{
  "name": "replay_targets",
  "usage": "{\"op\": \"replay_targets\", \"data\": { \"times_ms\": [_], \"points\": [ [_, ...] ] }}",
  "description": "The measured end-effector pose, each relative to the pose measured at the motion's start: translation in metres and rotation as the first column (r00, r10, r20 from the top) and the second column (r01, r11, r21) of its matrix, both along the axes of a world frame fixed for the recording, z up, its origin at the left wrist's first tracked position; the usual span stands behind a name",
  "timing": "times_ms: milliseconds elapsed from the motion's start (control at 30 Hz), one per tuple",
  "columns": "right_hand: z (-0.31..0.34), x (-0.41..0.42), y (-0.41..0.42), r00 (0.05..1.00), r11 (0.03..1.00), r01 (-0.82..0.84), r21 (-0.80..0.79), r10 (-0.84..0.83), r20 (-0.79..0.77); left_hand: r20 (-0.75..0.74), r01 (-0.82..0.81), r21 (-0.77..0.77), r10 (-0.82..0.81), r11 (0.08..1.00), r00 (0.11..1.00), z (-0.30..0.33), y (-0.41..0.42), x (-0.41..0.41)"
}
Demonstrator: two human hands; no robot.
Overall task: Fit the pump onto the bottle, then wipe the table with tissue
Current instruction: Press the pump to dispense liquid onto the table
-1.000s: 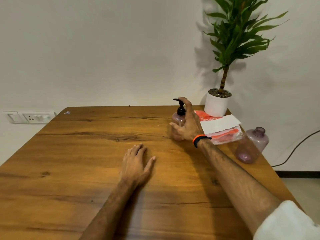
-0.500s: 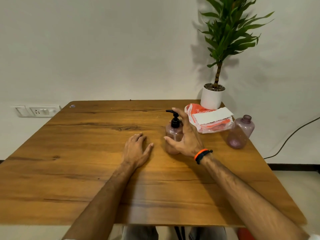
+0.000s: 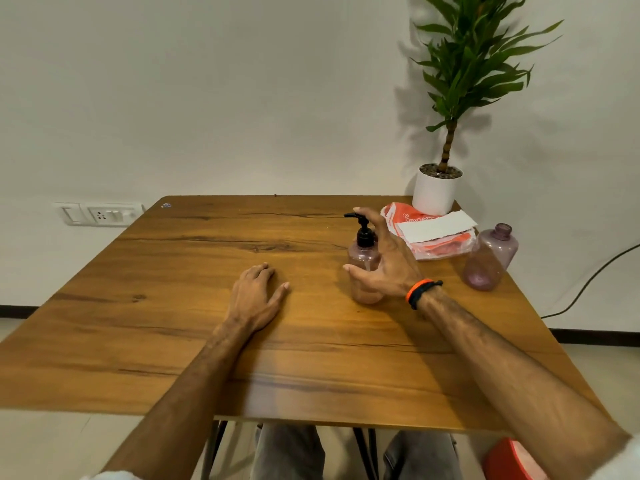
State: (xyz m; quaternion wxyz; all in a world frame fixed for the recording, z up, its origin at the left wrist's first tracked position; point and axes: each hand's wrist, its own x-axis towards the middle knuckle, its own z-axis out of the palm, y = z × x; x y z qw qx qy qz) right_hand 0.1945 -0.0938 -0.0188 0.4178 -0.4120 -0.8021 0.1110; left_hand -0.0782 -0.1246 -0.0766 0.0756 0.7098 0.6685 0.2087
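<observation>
A translucent pink bottle (image 3: 360,289) with a black pump (image 3: 363,233) on its neck stands upright on the wooden table (image 3: 173,306), right of centre. My right hand (image 3: 391,265) curves around its right side. The fingers are spread, the thumb crosses in front of the bottle, and the index finger reaches up by the pump head. My left hand (image 3: 254,299) lies flat on the table, palm down, holding nothing. An orange tissue pack (image 3: 440,247) with a white tissue (image 3: 436,226) on top lies at the far right.
A second pink bottle (image 3: 490,258) with no pump stands near the right table edge. A white pot with a tall green plant (image 3: 436,192) sits in the far right corner. A black cable (image 3: 588,282) runs along the floor on the right.
The view has pulled back and dropped. The pump bottle now stands a little nearer to me, and my right hand's fingers have loosened and spread around it. My left hand has stayed flat.
</observation>
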Motion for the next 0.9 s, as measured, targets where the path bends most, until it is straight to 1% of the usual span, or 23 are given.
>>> {"op": "replay_targets", "data": {
  "times_ms": [133,200,400,633,900],
  "points": [
    [0.006,0.005,-0.003,0.988,0.999,-0.020,0.037,0.014,0.155,-0.026,-0.060,0.020,0.061,0.998,0.998,-0.008,-0.007,-0.022],
    [0.008,0.006,-0.004,0.981,0.999,-0.037,0.039,0.029,0.190,-0.020,-0.063,0.028,0.064,0.998,0.998,-0.010,-0.010,-0.027],
    [0.011,0.007,-0.002,0.982,0.997,-0.074,-0.037,0.079,0.173,-0.019,-0.068,0.061,0.070,0.996,0.997,-0.013,-0.010,-0.028],
    [0.010,0.004,-0.001,0.978,0.993,-0.108,-0.047,0.115,0.177,-0.019,-0.064,0.068,0.065,0.996,0.998,-0.015,-0.010,-0.029],
    [0.011,0.003,-0.001,0.980,0.994,-0.105,-0.032,0.109,0.169,-0.014,-0.050,0.060,0.051,0.997,0.999,-0.015,-0.010,-0.031]
  ]
}}
